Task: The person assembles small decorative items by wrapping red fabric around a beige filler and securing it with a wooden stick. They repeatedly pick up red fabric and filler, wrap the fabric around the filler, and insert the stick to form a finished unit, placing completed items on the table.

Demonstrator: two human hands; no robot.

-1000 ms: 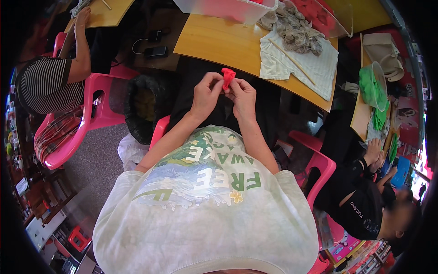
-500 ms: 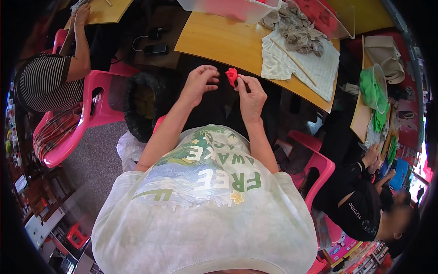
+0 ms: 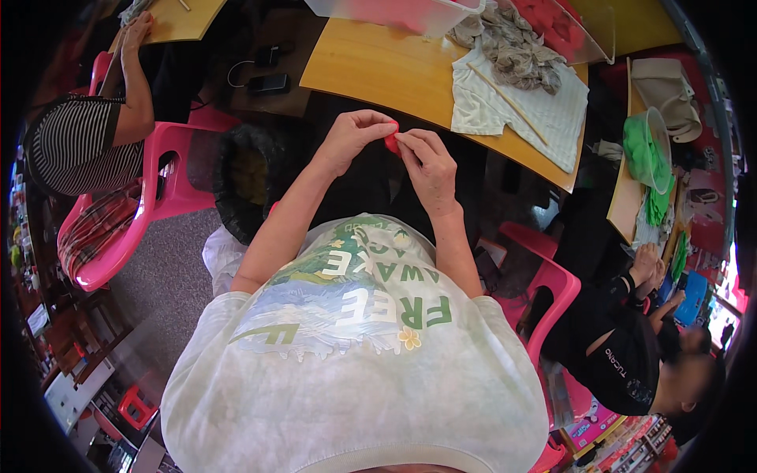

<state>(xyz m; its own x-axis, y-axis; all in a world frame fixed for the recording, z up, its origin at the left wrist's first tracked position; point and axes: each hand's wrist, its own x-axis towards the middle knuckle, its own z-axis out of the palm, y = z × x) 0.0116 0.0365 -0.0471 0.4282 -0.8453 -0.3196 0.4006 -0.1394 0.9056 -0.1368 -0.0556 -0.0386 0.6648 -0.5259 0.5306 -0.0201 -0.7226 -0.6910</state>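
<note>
A small piece of red fabric (image 3: 392, 142) is pinched between my two hands, in front of the near edge of the wooden table. My left hand (image 3: 352, 140) grips its upper left side with thumb and fingertips. On the other side, my right hand (image 3: 428, 167) pinches it with curled fingers. Much of the red piece is covered by the fingertips, so its exact form cannot be made out.
The wooden table (image 3: 371, 63) bears a white cloth (image 3: 556, 110), a thin stick (image 3: 509, 102), a grey fabric heap (image 3: 520, 55) and a clear bin (image 3: 410, 14). A black-lined bin (image 3: 236, 213) stands left, by a pink chair (image 3: 177, 169). Co-workers sit on both sides.
My left hand has moved right and closed on the red fabric, which only my right hand held before. The red piece now shows less between the fingers.
</note>
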